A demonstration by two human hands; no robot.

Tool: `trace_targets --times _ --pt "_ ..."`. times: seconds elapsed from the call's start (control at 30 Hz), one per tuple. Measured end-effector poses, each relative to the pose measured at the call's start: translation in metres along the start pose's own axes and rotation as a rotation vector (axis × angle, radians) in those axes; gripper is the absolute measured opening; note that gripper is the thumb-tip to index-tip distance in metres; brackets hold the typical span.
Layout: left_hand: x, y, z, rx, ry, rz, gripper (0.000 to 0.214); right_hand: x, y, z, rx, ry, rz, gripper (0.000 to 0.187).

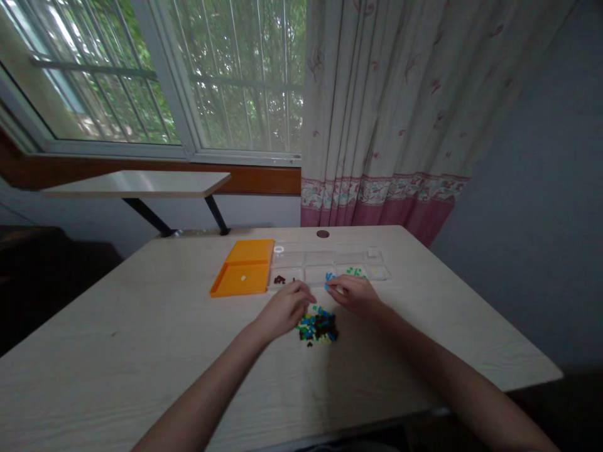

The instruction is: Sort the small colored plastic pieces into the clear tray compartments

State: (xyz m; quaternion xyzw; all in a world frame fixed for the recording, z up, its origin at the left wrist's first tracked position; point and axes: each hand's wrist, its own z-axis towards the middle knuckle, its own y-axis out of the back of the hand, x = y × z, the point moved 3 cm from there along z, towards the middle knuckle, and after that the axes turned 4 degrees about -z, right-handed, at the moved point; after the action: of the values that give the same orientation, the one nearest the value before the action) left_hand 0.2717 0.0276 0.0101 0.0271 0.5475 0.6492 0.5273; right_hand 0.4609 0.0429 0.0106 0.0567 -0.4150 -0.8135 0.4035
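Observation:
A heap of small mixed plastic pieces (pixel 323 326), blue, green, dark brown and pale yellow, lies on the table between my forearms. My left hand (pixel 285 309) is at the heap's left edge with its fingers curled together; what they hold, if anything, is too small to make out. My right hand (pixel 355 294) pinches a small blue piece (pixel 326 287) at the near edge of a clear compartment tray (pixel 320 257). Under the right fingertips, more blue pieces (pixel 330 275) sit in a front compartment. Neighbouring compartments hold green pieces (pixel 355 272) and brown pieces (pixel 279 280).
An orange two-part case (pixel 249 252) lies at the tray's left, with a small pale piece (pixel 244 277) in its front half. A white ring (pixel 279 249) rests at the tray's back left. Behind the table (pixel 155 314) are a raised shelf (pixel 155 183), a barred window and a curtain (pixel 377 125).

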Motion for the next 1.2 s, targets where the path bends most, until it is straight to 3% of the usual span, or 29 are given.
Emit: trace_targets --times 0.1,0.27,0.57,0.73,0.87,1.03,1.2 --pt "0.004 -0.001 -0.002 0.083 -0.016 0.033 0.038 -0.005 0.012 0.004 -0.077 -0.03 -0.032 0.016" --pt "0.008 -0.004 -0.003 0.115 -0.009 0.096 0.039 -0.004 0.021 0.006 -0.123 -0.022 -0.055 0.018" --pt "0.01 0.003 -0.001 0.069 0.049 0.182 0.017 -0.008 0.019 0.006 -0.052 -0.069 -0.053 0.02" --pt "0.012 0.002 -0.001 0.087 0.076 0.206 0.012 -0.025 0.01 0.005 0.033 -0.201 -0.073 0.017" --pt "0.016 0.002 -0.001 0.065 0.101 0.206 0.013 -0.039 0.0 0.006 0.102 -0.284 -0.118 0.017" --pt "0.016 0.002 -0.002 0.061 0.11 0.19 0.014 -0.046 -0.004 0.008 0.158 -0.287 -0.161 0.024" --pt "0.014 0.001 0.002 -0.09 0.232 -0.051 0.016 -0.031 -0.004 0.003 0.102 -0.238 -0.083 0.021"
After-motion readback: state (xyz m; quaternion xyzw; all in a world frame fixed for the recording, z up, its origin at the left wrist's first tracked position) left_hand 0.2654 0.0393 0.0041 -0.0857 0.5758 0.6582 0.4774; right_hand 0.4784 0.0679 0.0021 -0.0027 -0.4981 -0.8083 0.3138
